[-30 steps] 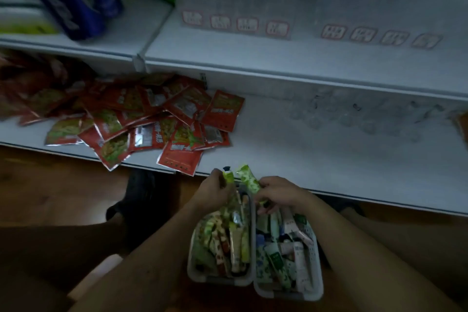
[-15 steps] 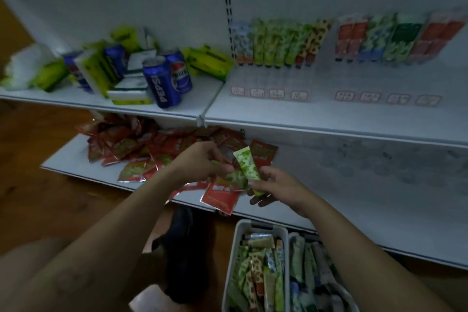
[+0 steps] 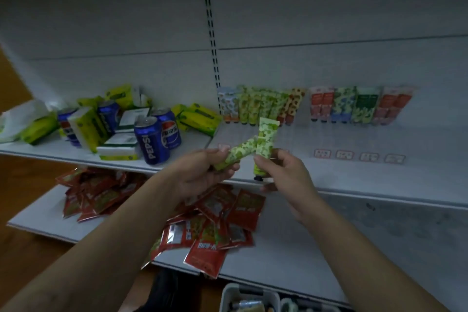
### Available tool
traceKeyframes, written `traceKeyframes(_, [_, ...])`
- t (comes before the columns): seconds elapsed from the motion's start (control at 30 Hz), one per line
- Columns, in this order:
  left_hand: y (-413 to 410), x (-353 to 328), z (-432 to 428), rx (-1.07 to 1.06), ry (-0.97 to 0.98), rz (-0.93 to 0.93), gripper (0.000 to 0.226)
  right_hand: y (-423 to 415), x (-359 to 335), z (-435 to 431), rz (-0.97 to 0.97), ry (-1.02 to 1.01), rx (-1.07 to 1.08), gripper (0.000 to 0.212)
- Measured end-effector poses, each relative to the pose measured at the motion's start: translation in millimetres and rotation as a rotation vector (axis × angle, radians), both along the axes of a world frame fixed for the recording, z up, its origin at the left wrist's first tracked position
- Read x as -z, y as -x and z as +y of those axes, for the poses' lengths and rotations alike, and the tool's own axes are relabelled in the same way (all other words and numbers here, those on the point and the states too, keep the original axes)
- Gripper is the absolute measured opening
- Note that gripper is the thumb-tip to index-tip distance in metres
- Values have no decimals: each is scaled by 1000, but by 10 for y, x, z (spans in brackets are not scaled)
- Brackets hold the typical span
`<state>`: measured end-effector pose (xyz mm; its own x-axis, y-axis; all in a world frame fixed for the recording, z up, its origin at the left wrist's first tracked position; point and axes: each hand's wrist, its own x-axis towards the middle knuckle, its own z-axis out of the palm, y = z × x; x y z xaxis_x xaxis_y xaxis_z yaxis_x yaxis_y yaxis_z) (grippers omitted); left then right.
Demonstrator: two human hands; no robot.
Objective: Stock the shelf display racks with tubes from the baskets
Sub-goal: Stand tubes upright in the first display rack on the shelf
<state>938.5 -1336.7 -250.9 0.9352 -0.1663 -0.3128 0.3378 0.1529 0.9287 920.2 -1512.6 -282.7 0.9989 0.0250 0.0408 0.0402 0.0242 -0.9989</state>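
Note:
My left hand (image 3: 202, 175) grips a green patterned tube (image 3: 238, 153) that lies slanted, its flat end up and to the right. My right hand (image 3: 283, 172) pinches a second green tube (image 3: 266, 142) held upright, black cap down. Both hands are in front of the upper shelf edge. Behind them a clear display rack (image 3: 253, 106) holds a row of green and patterned tubes. A second rack (image 3: 359, 105) to the right holds red, blue and green tubes. The rim of a white basket (image 3: 248, 296) shows at the bottom edge.
Pepsi cans (image 3: 152, 142) and yellow-green tissue packs (image 3: 197, 118) crowd the upper shelf's left half. Red snack sachets (image 3: 210, 235) lie piled on the lower shelf (image 3: 379, 248). Price labels (image 3: 354, 156) run along the upper shelf in front of the racks.
My view rose from the baskets to the upper shelf. Both hands lifted out of the baskets, each carrying a green tube, up to the level of the display racks.

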Motion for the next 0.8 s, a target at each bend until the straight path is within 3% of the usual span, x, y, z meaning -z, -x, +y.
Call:
traceKeyframes(0.17, [-165,-79,-265,144,-186,-144,26,-243,-354,-67,-71,171,-63,6])
traceKeyframes(0.23, [-250,-102,-273,139,-221,-205,26,-376,-463,-104,-103,251,-62,11])
traceKeyframes(0.37, [-501,-176,-166,-19,-271,-298,34,-684,-674,-281,-106,386,-37,40])
traceKeyframes(0.57, [-908,-157,-55,-216,-266,-481,41,-939,-945,-661,-272,506,168,49])
traceKeyframes(0.8, [-1087,-116,-252,-250,-422,-699,25,-1228,-926,-842,-232,454,131,23])
